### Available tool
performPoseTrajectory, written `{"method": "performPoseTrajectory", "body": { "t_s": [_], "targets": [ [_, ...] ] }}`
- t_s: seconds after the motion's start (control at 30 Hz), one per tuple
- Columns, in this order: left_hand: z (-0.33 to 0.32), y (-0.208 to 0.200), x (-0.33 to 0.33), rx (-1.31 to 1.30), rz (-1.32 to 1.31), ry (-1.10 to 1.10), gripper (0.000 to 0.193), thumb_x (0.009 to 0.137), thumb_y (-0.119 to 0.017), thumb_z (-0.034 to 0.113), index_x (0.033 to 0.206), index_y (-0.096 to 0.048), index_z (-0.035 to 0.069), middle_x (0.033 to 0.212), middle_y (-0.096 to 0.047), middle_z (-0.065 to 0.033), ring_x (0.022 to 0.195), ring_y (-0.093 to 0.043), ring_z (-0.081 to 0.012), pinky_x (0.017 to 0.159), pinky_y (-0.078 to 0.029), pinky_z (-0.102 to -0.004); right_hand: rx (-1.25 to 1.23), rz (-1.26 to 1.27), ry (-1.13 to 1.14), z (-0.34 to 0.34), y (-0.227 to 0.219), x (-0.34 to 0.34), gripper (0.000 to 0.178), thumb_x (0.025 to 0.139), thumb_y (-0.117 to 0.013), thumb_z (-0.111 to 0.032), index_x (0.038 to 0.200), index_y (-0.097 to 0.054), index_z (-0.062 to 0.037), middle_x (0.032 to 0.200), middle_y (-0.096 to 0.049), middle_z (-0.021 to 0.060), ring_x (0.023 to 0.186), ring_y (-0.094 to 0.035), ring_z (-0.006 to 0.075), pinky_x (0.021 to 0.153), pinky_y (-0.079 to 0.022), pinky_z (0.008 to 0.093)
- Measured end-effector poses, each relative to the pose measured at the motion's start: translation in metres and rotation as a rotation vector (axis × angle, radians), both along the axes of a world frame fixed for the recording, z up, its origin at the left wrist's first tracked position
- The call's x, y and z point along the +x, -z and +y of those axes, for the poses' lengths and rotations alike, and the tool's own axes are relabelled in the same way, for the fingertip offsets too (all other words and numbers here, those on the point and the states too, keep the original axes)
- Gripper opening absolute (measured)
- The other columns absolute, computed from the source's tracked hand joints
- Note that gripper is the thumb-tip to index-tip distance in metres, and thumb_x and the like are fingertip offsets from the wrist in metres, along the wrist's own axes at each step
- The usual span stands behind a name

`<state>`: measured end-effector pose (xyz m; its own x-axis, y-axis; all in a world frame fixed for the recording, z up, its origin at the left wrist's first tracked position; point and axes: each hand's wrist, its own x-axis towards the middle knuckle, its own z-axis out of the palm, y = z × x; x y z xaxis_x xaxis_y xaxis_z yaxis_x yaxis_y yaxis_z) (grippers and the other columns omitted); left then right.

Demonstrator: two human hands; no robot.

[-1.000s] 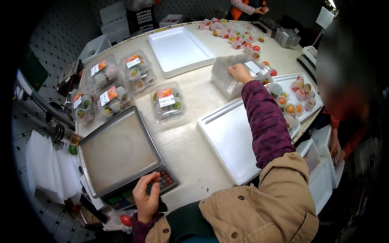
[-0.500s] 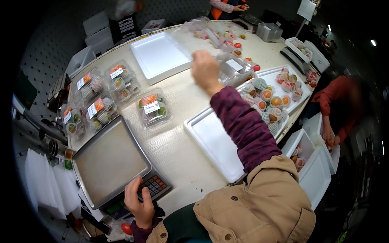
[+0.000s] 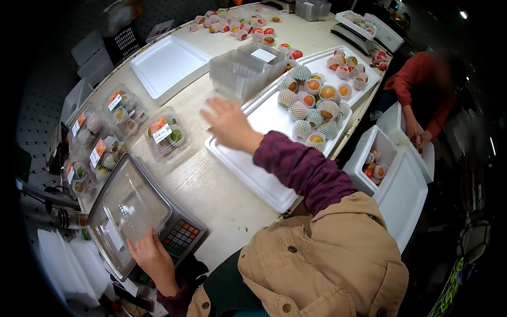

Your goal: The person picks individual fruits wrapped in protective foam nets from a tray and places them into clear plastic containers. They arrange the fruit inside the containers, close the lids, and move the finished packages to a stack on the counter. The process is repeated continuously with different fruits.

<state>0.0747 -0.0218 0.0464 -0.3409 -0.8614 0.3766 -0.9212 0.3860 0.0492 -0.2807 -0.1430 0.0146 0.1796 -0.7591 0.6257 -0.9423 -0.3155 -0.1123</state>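
Note:
A clear plastic clamshell box (image 3: pixel 127 203) lies on the metal pan of the scale (image 3: pixel 112 182) at the left. My left hand (image 3: pixel 153 259) has its fingers at the near edge of this box, gripping it, with the thumb side partly hidden. Over the table, my right hand (image 3: pixel 229 124) is open with fingers spread and nothing in it. It is close to the left edge of a white foam lid (image 3: pixel 253 174) and nearer to me than the stack of clear plastic boxes (image 3: pixel 237 76). A filled fruit box (image 3: pixel 166 134) with a label stands left of that hand.
More filled boxes (image 3: pixel 124 111) stand beyond the scale. Net-wrapped fruits (image 3: pixel 311 100) rest on white foam trays at the right. A white foam lid (image 3: pixel 169 66) lies at the back left. A person in red sleeves (image 3: pixel 428 100) works beside foam crates (image 3: pixel 375 153) on the right.
A clear box has come onto the scale pan, and my left hand has closed on its edge. My right hand has moved left and nearer, its fingers now spread. The view has shifted.

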Motion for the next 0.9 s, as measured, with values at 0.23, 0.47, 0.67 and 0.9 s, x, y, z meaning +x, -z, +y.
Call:
{"method": "performPoseTrajectory", "body": {
  "t_s": [0.23, 0.47, 0.67, 0.9],
  "targets": [
    [0.011, -0.022, -0.04, -0.153, 0.346, 0.181, 0.044, 0.079, -0.06, 0.001, 0.122, -0.05, 0.001, 0.125, -0.052, -0.0182, 0.116, -0.048, -0.0384, 0.104, -0.031, -0.0479, 0.506, -0.03, 1.129, 0.077, -0.026, -0.228, 0.062, 0.071, -0.074, -0.033, 0.123, -0.05, -0.0079, 0.124, -0.05, 0.0191, 0.109, -0.053, 0.0359, 0.091, -0.042, 0.0482],
    [0.001, -0.007, -0.123, 0.98, 1.337, 0.522, 0.046, 0.088, -0.055, 0.011, 0.131, -0.042, 0.004, 0.128, -0.047, -0.0161, 0.11, -0.055, -0.0301, 0.09, -0.048, -0.0389, 0.271, -0.827, 0.435, 0.111, -0.052, -0.209, 0.061, 0.075, -0.073, -0.028, 0.128, -0.049, -0.0087, 0.118, -0.054, 0.0179, 0.103, -0.057, 0.0279, 0.087, -0.047, 0.0357],
    [-0.006, 0.012, -0.158, 1.576, 1.883, 0.41, 0.054, 0.092, -0.051, 0.022, 0.139, -0.029, 0.009, 0.128, -0.046, -0.0231, 0.109, -0.057, -0.0358, 0.08, -0.056, -0.0362, 0.252, -0.264, 0.128, 0.139, -0.052, -0.116, 0.066, 0.073, -0.074, -0.021, 0.132, -0.047, -0.0053, 0.132, -0.049, 0.0175, 0.12, -0.047, 0.031, 0.1, -0.038, 0.0385],
    [-0.006, 0.018, -0.142, 1.68, 1.984, 0.529, 0.053, 0.091, -0.054, 0.021, 0.139, -0.031, 0.012, 0.129, -0.045, -0.0281, 0.107, -0.059, -0.0369, 0.078, -0.057, -0.0324, 0.335, -0.092, 0.799, 0.153, 0.017, -0.245, 0.059, 0.077, -0.069, -0.032, 0.13, -0.049, -0.0168, 0.108, -0.058, 0.0203, 0.101, -0.056, 0.0389, 0.088, -0.044, 0.0454]
  ]
}}
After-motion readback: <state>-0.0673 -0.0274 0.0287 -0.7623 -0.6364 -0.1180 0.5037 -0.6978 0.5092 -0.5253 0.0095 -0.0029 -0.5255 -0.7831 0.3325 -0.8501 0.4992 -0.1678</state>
